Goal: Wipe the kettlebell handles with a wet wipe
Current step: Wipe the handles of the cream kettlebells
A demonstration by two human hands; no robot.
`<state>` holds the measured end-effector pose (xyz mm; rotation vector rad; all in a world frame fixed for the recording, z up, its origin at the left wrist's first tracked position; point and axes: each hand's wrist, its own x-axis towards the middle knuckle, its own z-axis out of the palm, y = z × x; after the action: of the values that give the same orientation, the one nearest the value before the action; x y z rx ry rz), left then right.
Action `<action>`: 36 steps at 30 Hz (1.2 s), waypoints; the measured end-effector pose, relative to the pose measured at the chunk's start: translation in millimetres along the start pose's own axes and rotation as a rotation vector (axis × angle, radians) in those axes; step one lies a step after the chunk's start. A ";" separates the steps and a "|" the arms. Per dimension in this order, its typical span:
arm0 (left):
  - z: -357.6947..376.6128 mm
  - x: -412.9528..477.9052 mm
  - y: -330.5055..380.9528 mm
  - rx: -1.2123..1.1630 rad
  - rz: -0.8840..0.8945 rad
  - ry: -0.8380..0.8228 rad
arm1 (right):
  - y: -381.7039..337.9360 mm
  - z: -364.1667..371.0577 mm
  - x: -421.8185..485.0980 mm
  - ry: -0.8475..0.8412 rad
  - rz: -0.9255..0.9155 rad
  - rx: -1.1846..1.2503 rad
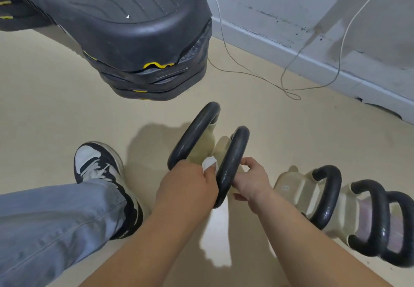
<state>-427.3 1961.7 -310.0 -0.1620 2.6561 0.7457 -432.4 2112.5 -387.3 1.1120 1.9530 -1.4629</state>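
the person crouches on the floor [56, 112] and works on the second kettlebell handle [234, 152], which stands just in front of both hands, between the first kettlebell handle [193, 130] on its left and three more kettlebells [332, 198] that stand apart on the right. the black loop of this handle has its long axis running away from the person, from the near low end by the wrists to the far high end, leaning a little to the right. the left hand [188, 186] lies on the left side of the loop; its fingers are curled and pinch the wet wipe [209, 163], a small white wad, close against the near part of the handle. the right hand [252, 180] lies on the opposite side, with fingers and thumb closed around the same loop, so it seems to steady the kettlebell. both hands are equally near, but only the left one carries the wipe. my judgement is that the next stroke must follow the loop forward and upward, away from the body, because the far curve of the handle lies beyond the wipe. the first kettlebell handle is also within reach of the left hand, just to its far left. a white shoe [98, 168] and stacked black step platforms [134, 29] are further left.
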 end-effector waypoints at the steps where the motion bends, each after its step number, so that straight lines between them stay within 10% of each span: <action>1: 2.3 0.5 0.0 -0.016 -0.010 -0.010 | -0.1 -0.4 -0.7 0.000 -0.001 -0.005; 14: 6.7 -28.0 9.7 -0.918 -0.393 -0.055 | 3.7 -1.3 -1.9 -0.037 0.025 -0.012; 19: 6.4 -31.6 16.0 -0.871 -0.242 0.120 | 7.8 1.7 -1.6 -0.038 0.013 -0.019; 26: 65.0 -72.2 -6.4 -0.211 0.290 0.013 | -1.0 -12.1 -6.4 -0.086 -0.011 0.031; 36: 25.9 -29.8 22.2 -0.494 0.141 0.038 | 2.3 -9.9 -2.1 -0.132 -0.038 0.066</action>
<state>-396.0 1994.4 -308.3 -0.1186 2.4842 1.4479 -428.3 2121.3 -383.8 0.9849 1.8568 -1.5886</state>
